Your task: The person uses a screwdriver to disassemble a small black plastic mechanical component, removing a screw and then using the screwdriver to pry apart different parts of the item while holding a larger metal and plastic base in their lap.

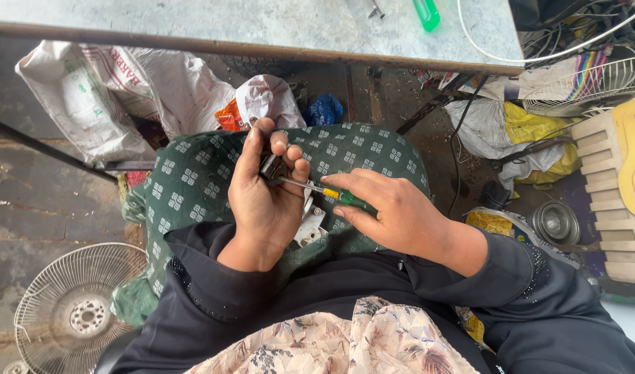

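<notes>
My left hand (262, 197) is closed around a small dark metal part (271, 167), held above my lap. My right hand (393, 211) grips a screwdriver (324, 192) with a green and yellow handle, its thin shaft pointing left into the part. Under the hands, a white plastic piece (310, 225) lies on the green patterned cloth (193, 180) that covers my knees. Most of the metal part is hidden by my fingers.
A grey metal table (262, 28) stands ahead, with a green screwdriver handle (426, 14) on it. White sacks (116, 90) and bags lie under it. A wire fan guard (71, 308) rests on the floor at lower left. Cables, another fan grille (594, 83) and a round metal part (555, 221) are at right.
</notes>
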